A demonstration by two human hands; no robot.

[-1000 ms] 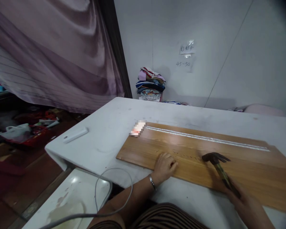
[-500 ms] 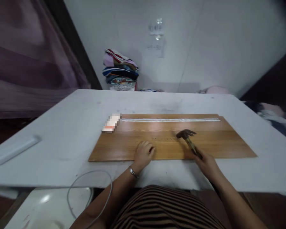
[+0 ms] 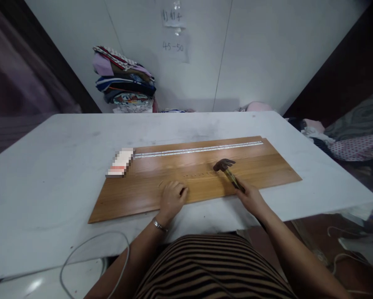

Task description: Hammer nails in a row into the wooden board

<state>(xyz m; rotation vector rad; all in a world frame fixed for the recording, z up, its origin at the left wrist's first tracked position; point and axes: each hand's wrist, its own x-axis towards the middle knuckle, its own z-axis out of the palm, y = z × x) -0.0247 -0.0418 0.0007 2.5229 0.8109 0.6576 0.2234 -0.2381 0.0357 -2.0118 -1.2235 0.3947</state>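
A long wooden board [image 3: 267,166] lies on the white table [image 3: 49,166]. My right hand [image 3: 251,198] grips the handle of a claw hammer [image 3: 225,166], whose dark head rests low over the board near a row of small nails [image 3: 198,175]. My left hand [image 3: 172,197] sits curled on the board's near edge, fingers closed; what they pinch is too small to see. A loose nail [image 3: 160,183] lies just left of it. A silvery strip [image 3: 198,148] runs along the board's far edge.
A small blurred box [image 3: 120,162] sits at the board's far left corner. Folded clothes [image 3: 124,81] are stacked against the wall. A grey cable [image 3: 80,249] loops below the table's near edge. Fabric and clutter lie at the right.
The view has swung right, so the board is now centred. Both hands stay on the board; the hammer head remains low near the nail row.
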